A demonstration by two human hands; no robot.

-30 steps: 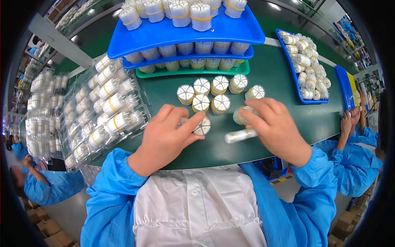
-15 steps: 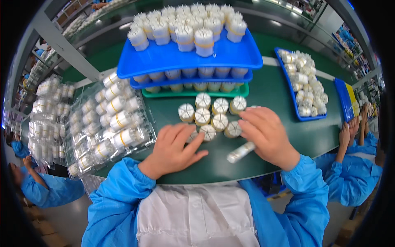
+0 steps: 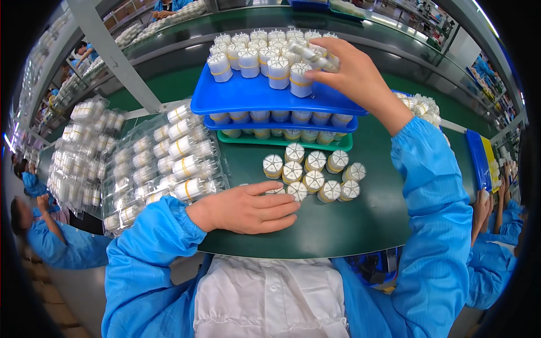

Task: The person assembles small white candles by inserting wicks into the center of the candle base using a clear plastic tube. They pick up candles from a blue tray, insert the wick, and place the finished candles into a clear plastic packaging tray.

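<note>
My right hand (image 3: pixel 358 73) is raised over the top blue tray (image 3: pixel 248 97), with a small slim white and clear cylindrical piece (image 3: pixel 310 55) pinched between thumb and fingers. Below that piece, several round white bundles (image 3: pixel 278 73) with yellow bands stand upright on the tray. Fingers stretched out and flat, my left hand (image 3: pixel 248 209) rests at the near side of a loose cluster of similar bundles (image 3: pixel 314 181) on the green table. One bundle (image 3: pixel 275 190) is partly covered by its fingers. The tops of the cluster show wedge-like segments.
Under the top tray are another blue tray (image 3: pixel 270 125) and a green one (image 3: pixel 236 141), both holding bundles. Clear plastic trays (image 3: pixel 225 169) of bundles lie at left. A partly hidden heap of white pieces (image 3: pixel 425 107) stands at right. Co-workers in blue sit on both sides.
My right hand has picked up the slim piece from the table and carried it up over the top tray. My left hand has flattened beside the cluster. The view has shifted.
</note>
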